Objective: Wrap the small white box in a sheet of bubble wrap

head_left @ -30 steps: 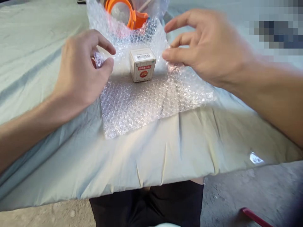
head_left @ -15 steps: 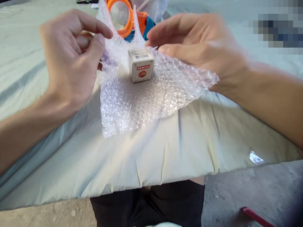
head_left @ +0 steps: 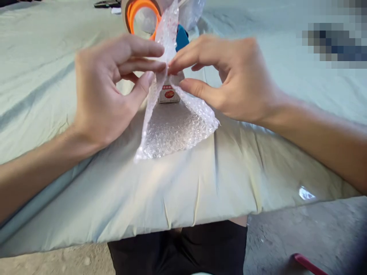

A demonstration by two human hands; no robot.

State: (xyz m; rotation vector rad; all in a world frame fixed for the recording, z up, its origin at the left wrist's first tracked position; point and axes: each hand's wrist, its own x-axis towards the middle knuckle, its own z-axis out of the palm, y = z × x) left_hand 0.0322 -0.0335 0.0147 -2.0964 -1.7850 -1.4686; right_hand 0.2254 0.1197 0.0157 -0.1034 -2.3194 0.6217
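Note:
A small white box (head_left: 169,94) with a red mark stands on a sheet of bubble wrap (head_left: 174,131), whose sides are folded up around it. Its top is partly hidden by the wrap and my fingers. My left hand (head_left: 114,86) presses the left side of the wrap inward with its fingertips, above the box. From the right, my right hand (head_left: 229,76) holds the other side of the wrap between fingers and thumb. The fingertips of both hands nearly meet over the box.
Behind the wrap lie an orange ring (head_left: 143,17), a blue object (head_left: 182,38) and a clear plastic bag (head_left: 191,13). A dark tool (head_left: 106,4) is at the back left. A shiny scrap (head_left: 306,193) lies near the front edge of the cloth-covered table (head_left: 137,198).
Both hands have come together over the box. The sides of the bubble wrap have been lifted and folded inward, so the box is now partly covered.

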